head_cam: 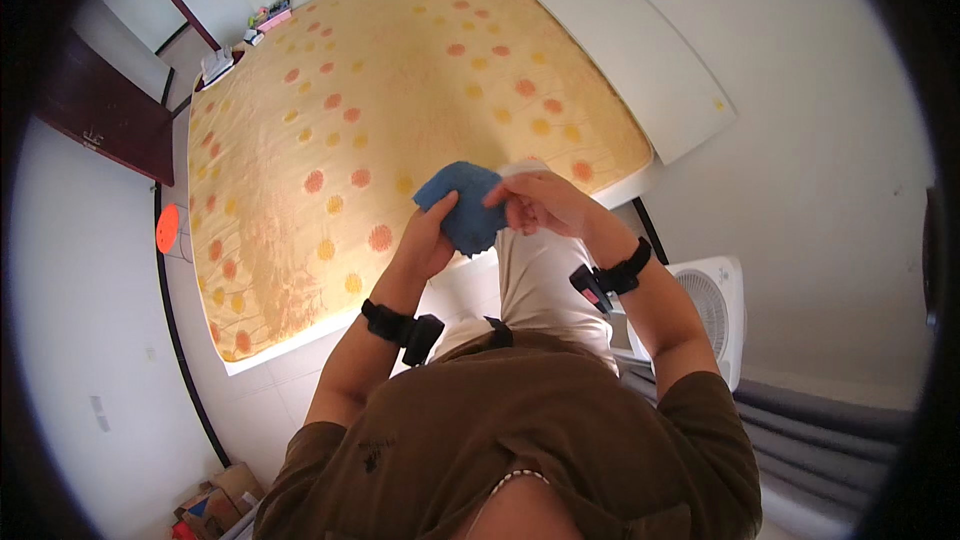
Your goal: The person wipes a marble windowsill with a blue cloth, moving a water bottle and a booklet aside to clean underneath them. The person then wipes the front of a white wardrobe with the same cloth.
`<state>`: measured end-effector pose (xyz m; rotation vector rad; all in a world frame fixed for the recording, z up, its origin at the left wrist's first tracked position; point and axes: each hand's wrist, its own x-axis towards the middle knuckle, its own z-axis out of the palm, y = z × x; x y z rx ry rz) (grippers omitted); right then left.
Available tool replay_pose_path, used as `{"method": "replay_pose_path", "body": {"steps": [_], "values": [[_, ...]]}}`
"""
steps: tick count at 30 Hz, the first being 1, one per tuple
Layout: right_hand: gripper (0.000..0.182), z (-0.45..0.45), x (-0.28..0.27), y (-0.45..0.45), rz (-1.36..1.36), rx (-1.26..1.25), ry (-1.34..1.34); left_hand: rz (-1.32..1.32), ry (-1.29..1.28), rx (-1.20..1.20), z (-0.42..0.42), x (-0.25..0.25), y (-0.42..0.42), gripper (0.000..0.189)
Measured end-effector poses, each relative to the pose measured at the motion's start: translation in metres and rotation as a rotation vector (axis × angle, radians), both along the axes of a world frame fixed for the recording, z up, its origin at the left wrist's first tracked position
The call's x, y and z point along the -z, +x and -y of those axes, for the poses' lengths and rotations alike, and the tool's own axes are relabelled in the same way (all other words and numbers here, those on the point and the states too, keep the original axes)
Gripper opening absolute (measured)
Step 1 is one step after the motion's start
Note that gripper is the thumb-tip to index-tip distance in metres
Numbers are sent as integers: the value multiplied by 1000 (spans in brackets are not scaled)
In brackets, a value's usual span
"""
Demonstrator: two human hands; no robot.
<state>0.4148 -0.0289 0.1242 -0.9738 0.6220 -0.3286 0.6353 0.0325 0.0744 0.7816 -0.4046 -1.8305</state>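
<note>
A folded blue cloth is held up in front of me, above the near edge of a mattress in a yellow cover with orange and yellow dots. My left hand grips the cloth's left side, its thumb on top. At the cloth's right edge is my right hand, blurred, its fingers bent and the index finger over the fabric. Whether it pinches the cloth I cannot tell. Both wrists wear black straps with small devices.
A white box fan stands at the right by the wall. Left of the bed are an orange round stool and a dark wooden door. Cardboard boxes lie at the lower left. Small items, including a pink box, sit by the bed's far left edge.
</note>
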Motion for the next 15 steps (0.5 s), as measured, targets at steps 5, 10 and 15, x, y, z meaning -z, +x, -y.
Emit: {"method": "replay_pose_path", "body": {"steps": [5, 10, 15], "values": [[34, 74, 90, -19, -473, -132, -32, 28, 67, -100, 82, 51, 24, 40], [48, 162, 123, -6, -516, -209, 33, 394, 147, 36, 155, 51, 48, 37], [48, 242, 119, 0, -628, -433, 410, 234, 415, 29, 215, -44, 33, 44]]}}
